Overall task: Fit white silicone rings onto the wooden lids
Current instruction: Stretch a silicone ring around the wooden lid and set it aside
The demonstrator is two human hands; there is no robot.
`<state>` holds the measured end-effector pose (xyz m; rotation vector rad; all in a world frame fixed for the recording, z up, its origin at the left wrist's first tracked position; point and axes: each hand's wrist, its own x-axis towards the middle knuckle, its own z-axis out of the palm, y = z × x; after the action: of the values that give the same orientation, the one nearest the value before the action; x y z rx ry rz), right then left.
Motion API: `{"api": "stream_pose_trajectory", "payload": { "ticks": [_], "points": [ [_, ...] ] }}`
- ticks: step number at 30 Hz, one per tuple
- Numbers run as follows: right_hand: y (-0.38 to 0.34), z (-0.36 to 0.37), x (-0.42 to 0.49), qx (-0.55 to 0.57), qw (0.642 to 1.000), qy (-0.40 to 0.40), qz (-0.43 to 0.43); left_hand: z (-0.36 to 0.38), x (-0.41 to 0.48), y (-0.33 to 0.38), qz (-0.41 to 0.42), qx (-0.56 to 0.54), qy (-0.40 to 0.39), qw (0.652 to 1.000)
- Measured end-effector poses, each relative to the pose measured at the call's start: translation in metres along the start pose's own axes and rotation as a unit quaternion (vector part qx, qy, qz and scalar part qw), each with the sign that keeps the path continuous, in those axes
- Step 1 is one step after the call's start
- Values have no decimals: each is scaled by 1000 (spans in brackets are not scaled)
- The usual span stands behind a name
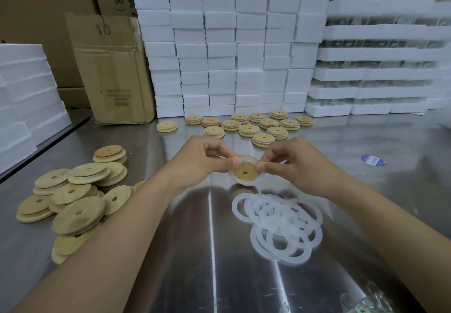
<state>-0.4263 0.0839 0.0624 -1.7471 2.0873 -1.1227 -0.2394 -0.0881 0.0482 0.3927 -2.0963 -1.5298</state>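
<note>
Lid (244,171) hangs face toward you just beyond the loose ring pile (278,224), off the table (185,276). Your left hand (197,156) pinches its left edge, your right hand (297,163) pinches its right edge along with the white ring (251,160) circling the rim. Both hands are equally near; the ring's upper arc, between your thumbs, likely needs pressing home.

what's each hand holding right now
Left hand: pinching the wooden lid at its left edge.
Right hand: pinching the white ring at the lid's right edge.
</note>
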Motion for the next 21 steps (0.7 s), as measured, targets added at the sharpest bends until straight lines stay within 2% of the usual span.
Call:
{"api": "stream_pose_trajectory", "payload": {
  "ticks": [5,21],
  "points": [
    [1,-1,2,24,1000,2,-1,-2,-3,-1,-9,-32,-13,999],
    [3,3,-1,31,999,15,6,2,-2,-2,-13,-23,-6,1000]
  ]
}}
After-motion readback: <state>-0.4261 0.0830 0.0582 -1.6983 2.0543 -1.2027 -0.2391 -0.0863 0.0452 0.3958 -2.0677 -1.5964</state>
